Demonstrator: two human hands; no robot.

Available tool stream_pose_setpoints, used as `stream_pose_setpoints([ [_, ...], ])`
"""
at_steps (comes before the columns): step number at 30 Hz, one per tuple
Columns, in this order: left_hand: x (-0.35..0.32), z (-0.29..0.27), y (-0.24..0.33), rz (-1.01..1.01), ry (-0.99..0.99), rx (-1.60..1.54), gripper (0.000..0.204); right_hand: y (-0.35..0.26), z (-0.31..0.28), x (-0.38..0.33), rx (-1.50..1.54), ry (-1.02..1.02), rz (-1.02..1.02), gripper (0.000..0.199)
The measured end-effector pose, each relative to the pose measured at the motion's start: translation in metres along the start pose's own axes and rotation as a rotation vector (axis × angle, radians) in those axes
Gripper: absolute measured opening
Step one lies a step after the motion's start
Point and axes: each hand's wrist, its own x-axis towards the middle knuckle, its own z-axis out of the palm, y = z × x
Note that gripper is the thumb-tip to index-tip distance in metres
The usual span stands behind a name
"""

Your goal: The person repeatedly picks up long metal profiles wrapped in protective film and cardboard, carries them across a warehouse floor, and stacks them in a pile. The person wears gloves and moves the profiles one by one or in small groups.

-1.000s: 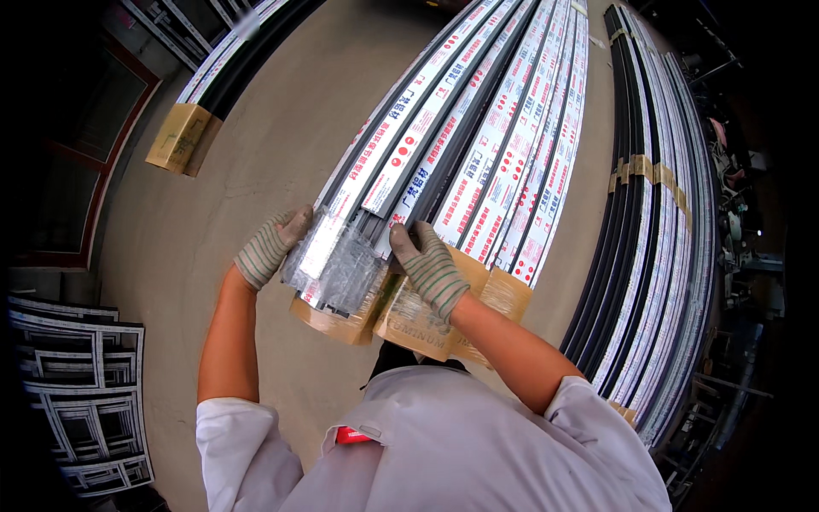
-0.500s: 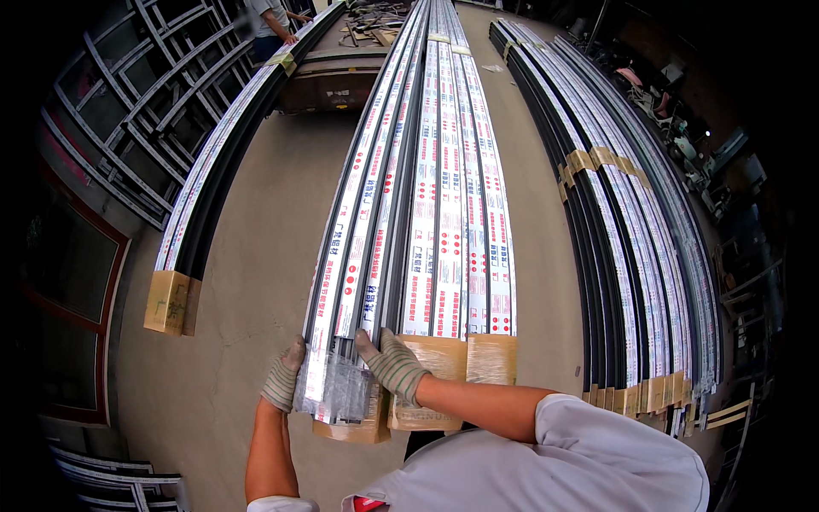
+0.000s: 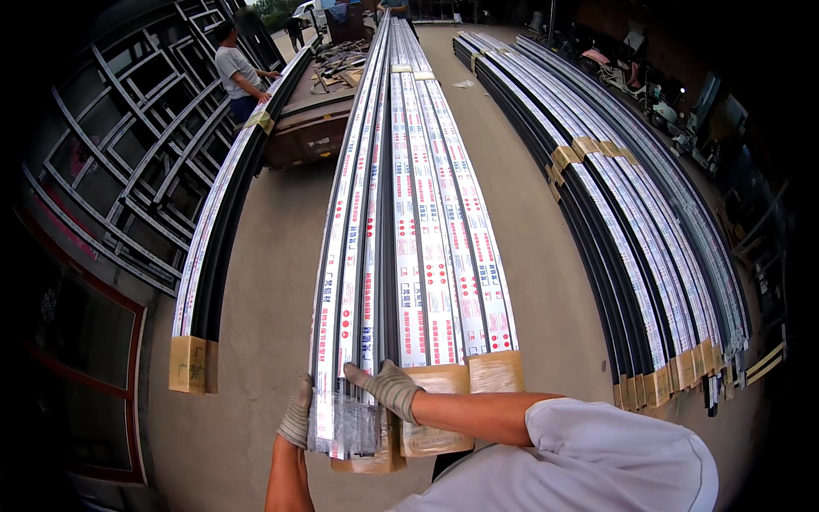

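Aluminium profiles, very long and wrapped in white film with red and blue print, run straight away from us toward the far end of the yard. We stand at their near end. Our left hand [image 3: 298,416], in a grey knit glove, is closed on the left edge of the leftmost profile bundle [image 3: 351,256]. Our right hand [image 3: 386,386] is clamped over its top, just beside cardboard end caps [image 3: 465,375]. Both hands are equally near; the bundle's long axis points directly ahead. Darker profile stacks [image 3: 631,230] lie right, another stack [image 3: 209,256] left. A person [image 3: 235,72] works far left by window frames [image 3: 111,162].
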Motion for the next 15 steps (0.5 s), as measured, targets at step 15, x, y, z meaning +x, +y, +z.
stream_pose_setpoints([
  [15,-0.042,0.093,0.04,0.031,0.024,0.001,0.088,0.02,-0.001,0.015,0.527,-0.092,0.083,0.089],
])
